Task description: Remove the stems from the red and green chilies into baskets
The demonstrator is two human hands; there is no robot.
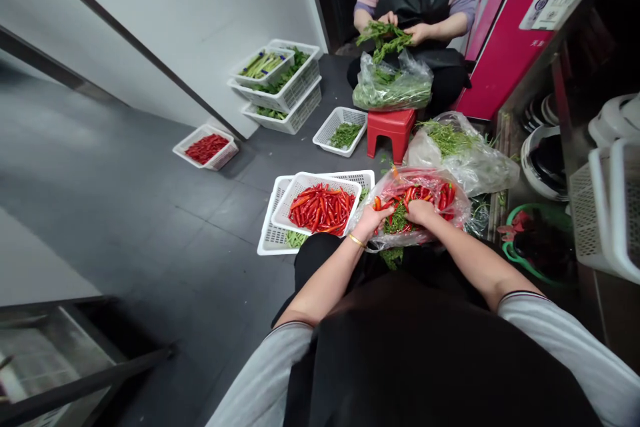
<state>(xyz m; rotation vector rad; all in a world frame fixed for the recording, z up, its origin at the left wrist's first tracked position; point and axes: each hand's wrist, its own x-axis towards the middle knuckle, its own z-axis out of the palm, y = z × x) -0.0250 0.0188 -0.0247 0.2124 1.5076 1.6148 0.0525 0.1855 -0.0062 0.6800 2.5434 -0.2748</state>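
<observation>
A clear plastic bag [463, 210] of red chilies [445, 196] lies open before my knees, with green stems [397, 220] among the chilies. My left hand [373, 219] is at the bag's left side, its fingers closed around something I cannot make out, beside a few chilies. Inside the bag, my right hand [420, 211] reaches in among the chilies and stems; its fingertips are hidden. Left of the bag, a white basket [281, 208] full of red chilies rests on a larger white basket [267, 240] that holds some green pods.
Across from me a person [420, 0] holds green leaves over a bag on a red stool [391, 128]. Stacked vegetable baskets [295, 90] and a smaller chili basket [223, 159] stand on the floor. At right are a bag of greens [480, 167] and a green basin [515, 260].
</observation>
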